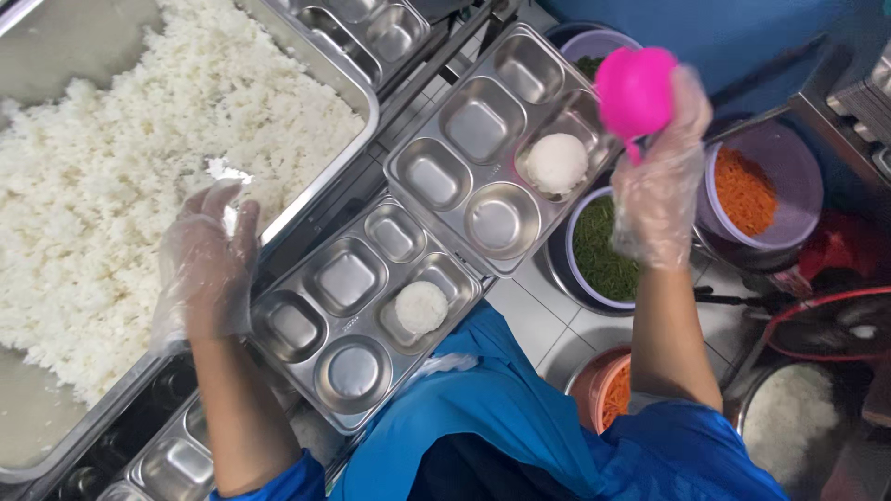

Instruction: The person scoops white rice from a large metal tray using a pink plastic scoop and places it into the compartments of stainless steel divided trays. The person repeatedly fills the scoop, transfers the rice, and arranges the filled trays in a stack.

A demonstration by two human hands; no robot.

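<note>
My right hand [661,186], in a clear plastic glove, holds a pink round scoop [636,90] upside down above the far steel compartment tray [483,121]. A white rice dome [557,162] sits in that tray's large compartment, just left of the scoop. A second rice dome [421,306] lies in the near steel tray [343,278]. My gloved left hand [206,269] rests with fingers apart at the rim of the big steel pan [320,56] full of cooked white rice [139,158], a few grains sticking to the fingertips.
More steel trays lie at the top [371,32] and bottom left [172,464]. At right stand bowls of chopped greens [601,250], shredded carrot [747,190], another orange bowl [608,390] and a pot of rice [789,417]. My blue clothing [501,417] fills the bottom centre.
</note>
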